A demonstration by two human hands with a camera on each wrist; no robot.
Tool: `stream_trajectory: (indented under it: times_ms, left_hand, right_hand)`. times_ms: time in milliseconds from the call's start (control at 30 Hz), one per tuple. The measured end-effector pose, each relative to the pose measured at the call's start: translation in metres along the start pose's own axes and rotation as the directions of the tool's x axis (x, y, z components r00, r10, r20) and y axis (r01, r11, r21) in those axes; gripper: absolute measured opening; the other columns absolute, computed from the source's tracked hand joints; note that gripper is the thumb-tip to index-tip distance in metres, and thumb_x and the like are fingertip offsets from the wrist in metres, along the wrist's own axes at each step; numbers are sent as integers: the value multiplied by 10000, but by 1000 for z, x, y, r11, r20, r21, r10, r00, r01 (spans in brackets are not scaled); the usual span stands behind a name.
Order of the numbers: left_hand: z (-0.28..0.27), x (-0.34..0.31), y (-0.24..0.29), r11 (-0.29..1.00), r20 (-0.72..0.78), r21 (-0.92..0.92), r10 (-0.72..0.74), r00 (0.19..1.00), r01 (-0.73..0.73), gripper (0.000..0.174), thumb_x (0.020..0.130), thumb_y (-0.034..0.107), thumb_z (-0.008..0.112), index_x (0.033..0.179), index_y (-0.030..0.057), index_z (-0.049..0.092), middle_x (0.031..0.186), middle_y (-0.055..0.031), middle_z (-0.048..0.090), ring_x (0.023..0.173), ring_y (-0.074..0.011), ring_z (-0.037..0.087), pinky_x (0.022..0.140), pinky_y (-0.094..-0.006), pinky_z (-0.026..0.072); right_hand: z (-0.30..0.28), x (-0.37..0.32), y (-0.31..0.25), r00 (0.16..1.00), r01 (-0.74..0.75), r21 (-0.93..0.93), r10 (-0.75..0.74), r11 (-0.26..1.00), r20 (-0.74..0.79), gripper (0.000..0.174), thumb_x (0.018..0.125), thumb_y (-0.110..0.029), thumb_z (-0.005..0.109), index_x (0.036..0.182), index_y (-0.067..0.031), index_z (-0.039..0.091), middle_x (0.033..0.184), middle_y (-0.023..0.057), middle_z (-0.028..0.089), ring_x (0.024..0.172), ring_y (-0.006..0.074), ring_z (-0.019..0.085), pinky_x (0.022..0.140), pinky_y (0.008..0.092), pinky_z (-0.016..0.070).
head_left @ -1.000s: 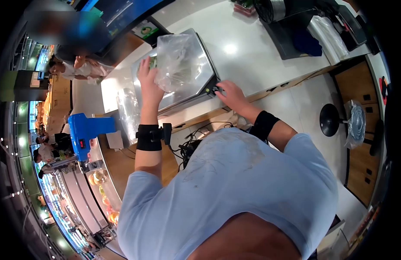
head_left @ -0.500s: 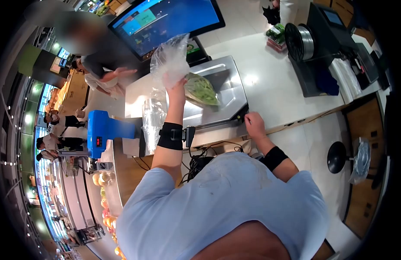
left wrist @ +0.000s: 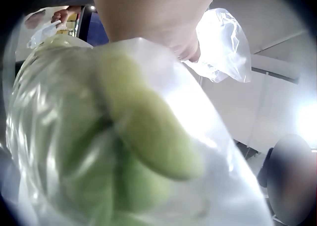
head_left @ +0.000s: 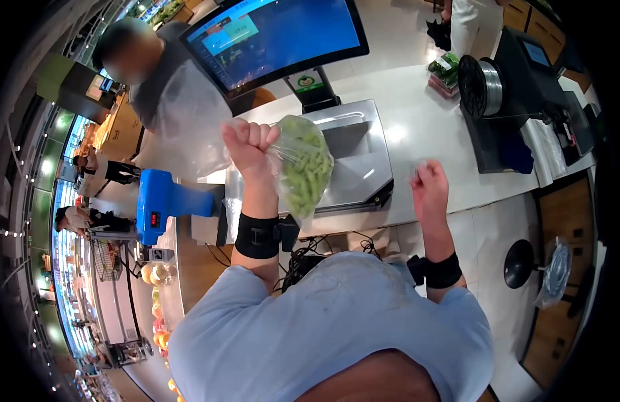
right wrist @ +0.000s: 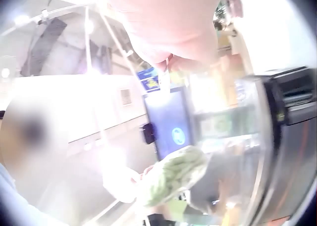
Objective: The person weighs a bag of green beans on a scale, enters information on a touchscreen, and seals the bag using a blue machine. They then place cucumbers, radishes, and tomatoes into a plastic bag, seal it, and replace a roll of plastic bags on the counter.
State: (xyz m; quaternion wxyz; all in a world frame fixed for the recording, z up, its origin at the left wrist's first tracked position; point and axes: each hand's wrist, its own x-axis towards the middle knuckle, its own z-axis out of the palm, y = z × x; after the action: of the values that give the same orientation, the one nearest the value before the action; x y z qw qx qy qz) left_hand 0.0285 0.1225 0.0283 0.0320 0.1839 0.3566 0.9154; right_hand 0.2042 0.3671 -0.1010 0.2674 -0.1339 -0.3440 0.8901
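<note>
My left hand [head_left: 251, 149] grips a clear plastic bag [head_left: 302, 164] of green bean pods by its gathered neck. The full part lies to the right of the fist, over the metal scale [head_left: 363, 134], and the loose top [head_left: 192, 114] spreads out to the left. In the left wrist view the bulging pods [left wrist: 148, 122] fill the foreground, blurred through the film. My right hand [head_left: 430, 191] is raised off the scale's right corner, fingers curled. Its fingertips pinch a thin whitish strip [right wrist: 166, 77], small and blurred in the right wrist view.
A monitor [head_left: 283, 40] stands behind the scale, with a person [head_left: 156, 74] to its left. A blue device [head_left: 156, 204] is at the left. Packed produce [head_left: 445, 70], a spool [head_left: 480, 87] and a black machine [head_left: 531, 67] stand at the right.
The pod bag has come up off the scale in my left hand, which twists it round at the neck. My right hand has left the scale's corner and moved right.
</note>
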Motion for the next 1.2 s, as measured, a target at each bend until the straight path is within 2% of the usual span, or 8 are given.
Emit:
stream_trajectory:
  times_ms: [267,567,733,900,1000,1100,1133,1200]
  left_hand:
    - [45,-29,19,979,178,-202,16,984,21,545,868,612,488,638,145,325,485,46,145,449,-91,141,482,-257,219]
    - [71,-52,36,890,391,-429,25,920,158,528,839,609,530,631,153,365,469,41,207,435,-91,167,471,-230,227]
    - [71,-52,37,845,541,-449,-2,841,291,523,807,598,586,632,152,375,475,45,240,441,-87,231,485,-213,268]
    - [75,-61,27,735,630,-527,0,777,427,505,758,548,685,675,147,390,509,51,278,466,-82,284,508,-215,310]
    - [72,-68,36,782,635,-462,-38,772,419,435,792,465,692,748,136,410,539,60,307,500,-85,312,541,-240,339]
    - [9,-68,40,979,675,24,-165,719,201,285,804,260,698,862,117,458,632,13,416,582,-120,405,636,-273,410]
    - [6,-81,54,955,453,84,-291,843,284,275,800,233,691,915,98,480,749,-23,458,706,-168,441,709,-300,407]
    - [0,-109,81,880,-108,35,-469,877,474,300,794,179,677,1023,62,523,982,-95,542,953,-264,511,854,-353,402]
  right_hand:
    - [117,-2,3,854,-101,-90,133,991,503,223,839,-31,652,1029,-33,534,903,21,608,829,68,569,656,194,430]
    - [126,-29,-9,840,131,-444,139,886,524,449,712,-181,794,1011,-15,503,904,6,500,699,99,383,662,224,407]
    - [129,-35,-16,836,460,-539,-141,706,530,842,706,-199,818,1373,-59,324,1227,131,472,1126,177,491,911,294,418]
    - [124,-10,4,803,83,-330,133,940,581,712,873,-273,646,1432,-66,256,1366,141,399,1248,201,398,1017,326,354]
    - [119,6,20,713,-202,-307,354,930,605,449,1000,-231,419,1401,-55,322,1296,98,474,1222,186,427,1025,310,348]
    - [126,8,25,669,203,-500,254,842,699,448,946,-287,533,1310,-34,468,1254,129,525,1176,186,485,1005,295,369]
    - [138,0,18,591,487,-474,123,734,798,442,926,-257,568,1300,-36,481,1256,130,536,1196,199,479,1017,306,366]
    - [172,-11,-12,93,395,-247,229,885,969,456,887,-214,617,1285,-25,496,1259,133,539,1204,179,474,1024,304,364]
